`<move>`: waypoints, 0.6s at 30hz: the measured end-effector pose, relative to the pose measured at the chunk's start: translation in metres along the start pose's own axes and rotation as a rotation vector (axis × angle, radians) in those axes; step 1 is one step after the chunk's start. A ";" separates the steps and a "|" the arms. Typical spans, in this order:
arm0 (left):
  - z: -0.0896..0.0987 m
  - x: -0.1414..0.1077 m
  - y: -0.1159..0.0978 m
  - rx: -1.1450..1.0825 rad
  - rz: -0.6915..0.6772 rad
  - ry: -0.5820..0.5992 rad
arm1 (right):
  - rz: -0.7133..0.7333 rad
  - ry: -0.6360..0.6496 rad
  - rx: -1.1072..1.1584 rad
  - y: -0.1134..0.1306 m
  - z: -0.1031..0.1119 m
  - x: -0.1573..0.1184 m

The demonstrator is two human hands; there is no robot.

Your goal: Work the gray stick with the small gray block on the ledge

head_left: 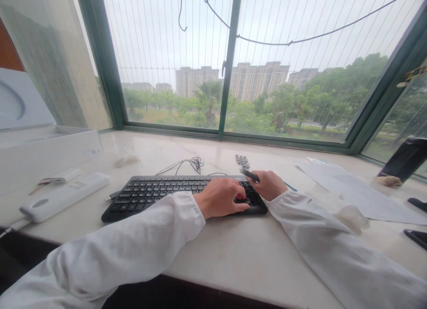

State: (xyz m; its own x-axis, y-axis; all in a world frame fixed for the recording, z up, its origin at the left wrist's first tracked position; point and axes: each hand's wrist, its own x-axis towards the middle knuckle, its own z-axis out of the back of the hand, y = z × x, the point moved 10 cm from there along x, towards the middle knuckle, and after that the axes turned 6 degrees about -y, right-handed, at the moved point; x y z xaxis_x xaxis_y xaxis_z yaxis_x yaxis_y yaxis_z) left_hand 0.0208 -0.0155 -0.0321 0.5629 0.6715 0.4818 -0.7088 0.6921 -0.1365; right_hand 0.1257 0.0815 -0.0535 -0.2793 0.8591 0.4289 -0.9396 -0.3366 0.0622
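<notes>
Keyboard [156,191] lay flat on the counter [233,251], presumably so the left hand [222,197] could steady its right end (curled, its grip unclear to me) while the right hand [271,185] clasped a dark tool [249,175].

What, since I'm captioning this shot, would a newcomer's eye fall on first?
Probably the left hand, on the right part of the keyboard, and the right hand beside it, holding a dark tool. Next, what look like loose keycaps on the counter, just beyond the keyboard's right part. Behind it all stands the big window, with buildings and trees outside.
</notes>
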 end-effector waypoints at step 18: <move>-0.016 -0.008 -0.020 0.366 -0.022 0.098 | -0.112 0.110 -0.001 -0.008 -0.015 -0.003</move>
State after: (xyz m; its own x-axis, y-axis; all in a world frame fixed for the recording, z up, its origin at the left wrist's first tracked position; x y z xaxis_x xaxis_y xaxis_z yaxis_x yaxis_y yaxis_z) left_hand 0.0372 -0.0307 -0.0466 0.6048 0.6922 0.3939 -0.7914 0.5779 0.1996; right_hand 0.1308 0.0873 -0.0690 -0.1923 0.9284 0.3178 -0.9663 -0.2356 0.1035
